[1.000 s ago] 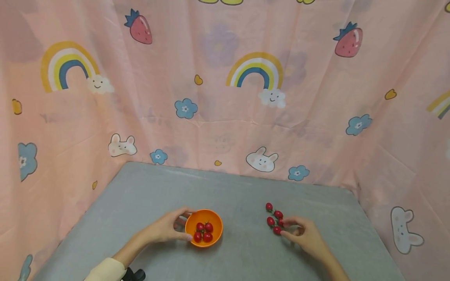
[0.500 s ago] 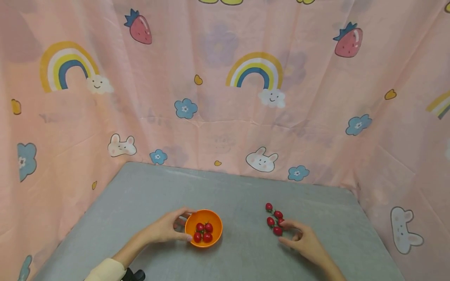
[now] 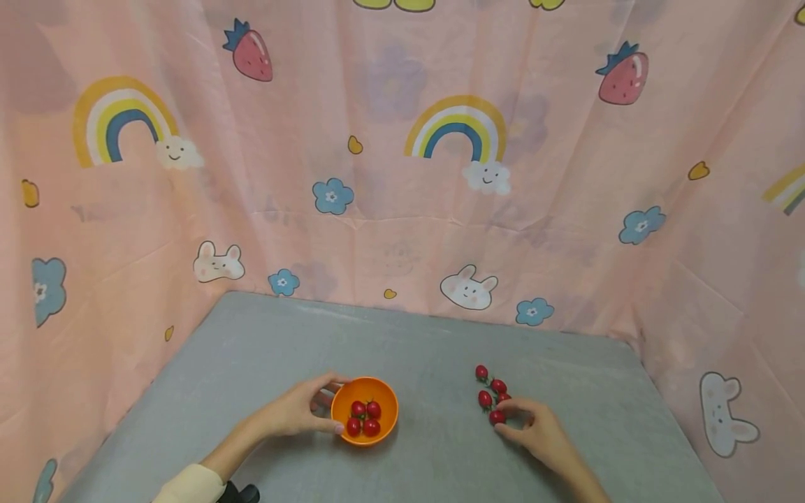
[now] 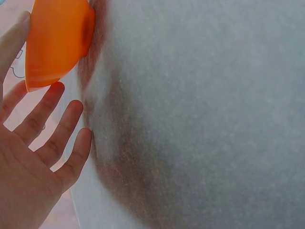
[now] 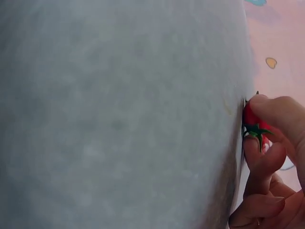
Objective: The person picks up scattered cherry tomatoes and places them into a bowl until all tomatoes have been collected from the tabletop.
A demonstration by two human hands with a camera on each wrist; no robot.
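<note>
An orange bowl [image 3: 390,419] stands on the grey table, with several red cherry tomatoes [image 3: 372,427] inside. My left hand [image 3: 300,409] holds it from the left, thumb at the near rim and a finger at the far rim. In the left wrist view the other fingers are spread beside the bowl [image 4: 57,38]. To the right, several more cherry tomatoes [image 3: 484,399] lie in a loose cluster. My right hand [image 3: 544,433] pinches the nearest cherry tomato [image 5: 252,119] between thumb and fingers. Its green calyx shows in the right wrist view. Another tomato is partly hidden behind my fingers.
The grey table [image 3: 428,363] stretches back to a pink printed curtain [image 3: 390,244], which also hangs along both sides. A dark object [image 3: 242,492] shows below my left sleeve at the bottom edge.
My right hand has shifted slightly left and towards me, its fingers moving from the cluster's right side onto the nearest cherry tomato. The left hand and bowl stay in place.
</note>
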